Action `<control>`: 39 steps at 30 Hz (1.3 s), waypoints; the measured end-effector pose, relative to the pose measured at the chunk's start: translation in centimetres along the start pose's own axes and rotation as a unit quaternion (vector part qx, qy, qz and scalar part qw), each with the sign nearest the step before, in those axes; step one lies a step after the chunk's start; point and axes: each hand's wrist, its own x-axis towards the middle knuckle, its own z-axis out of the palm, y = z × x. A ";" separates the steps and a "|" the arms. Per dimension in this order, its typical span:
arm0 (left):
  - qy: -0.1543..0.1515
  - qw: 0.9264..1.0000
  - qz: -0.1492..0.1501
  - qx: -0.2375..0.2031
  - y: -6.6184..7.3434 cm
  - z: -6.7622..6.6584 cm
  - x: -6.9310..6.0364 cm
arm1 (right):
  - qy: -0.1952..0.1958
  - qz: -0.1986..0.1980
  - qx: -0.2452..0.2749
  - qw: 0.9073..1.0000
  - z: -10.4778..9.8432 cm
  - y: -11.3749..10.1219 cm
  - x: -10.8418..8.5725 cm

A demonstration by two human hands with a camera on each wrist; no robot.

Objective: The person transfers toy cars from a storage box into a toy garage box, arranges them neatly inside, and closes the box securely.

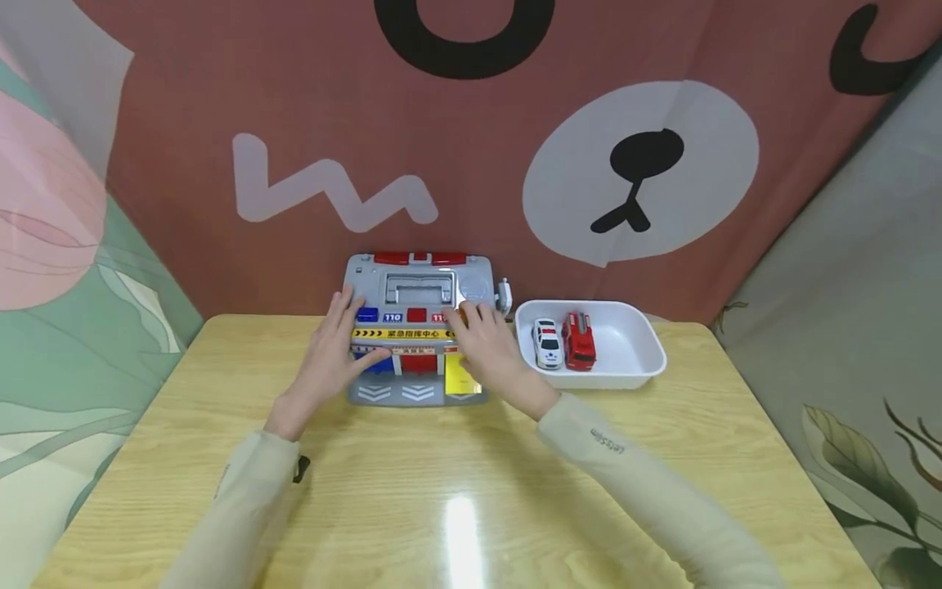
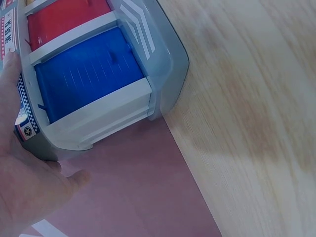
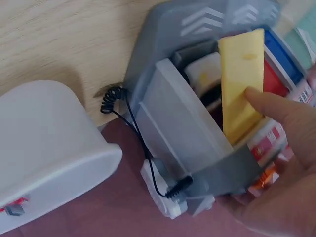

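Observation:
A grey toy garage (image 1: 368, 278) with blue, red and yellow doors stands at the back of the table. My left hand (image 1: 329, 352) rests on its left edge, fingers fairly straight, thumb spread across the front above the blue door (image 2: 89, 74). At the right end, my right hand (image 1: 489, 348) lays its fingers on the top near an orange part (image 3: 264, 178). Its thumb touches the yellow door (image 3: 242, 74), which is swung out from its bay. Inside that bay, a partly hidden white object (image 3: 203, 74) shows. The red door (image 1: 419, 364) is in the middle.
Right of the garage stands a white tray (image 1: 640, 348) holding a white toy police car (image 1: 548, 343) and a red toy fire truck (image 1: 579, 341). A coiled black cord (image 3: 113, 96) and white handset (image 3: 160, 190) hang at the garage's side. A printed curtain (image 1: 471, 164) hangs behind.

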 end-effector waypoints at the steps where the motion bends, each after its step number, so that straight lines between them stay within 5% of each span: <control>1: 0.001 1.000 0.000 0.001 0.0 0.0 0.0 | 0.011 -0.003 -0.018 1.000 0.3 -0.1 0.0; 8: 0.003 1.000 0.002 0.003 -0.1 0.0 0.0 | 0.062 0.014 -0.073 0.995 1.8 -0.5 0.4; 13: 0.002 1.000 0.000 0.001 -0.1 -0.1 0.0 | 0.070 0.025 -0.062 0.995 2.3 -0.3 0.6; 21: 0.009 1.000 0.005 -0.004 -0.2 -0.1 0.2 | 0.152 0.023 -0.052 0.987 3.3 -0.2 0.7; 39: 0.008 1.000 0.003 -0.002 0.1 -0.1 0.0 | 0.118 0.032 -0.062 0.990 3.4 -0.3 0.6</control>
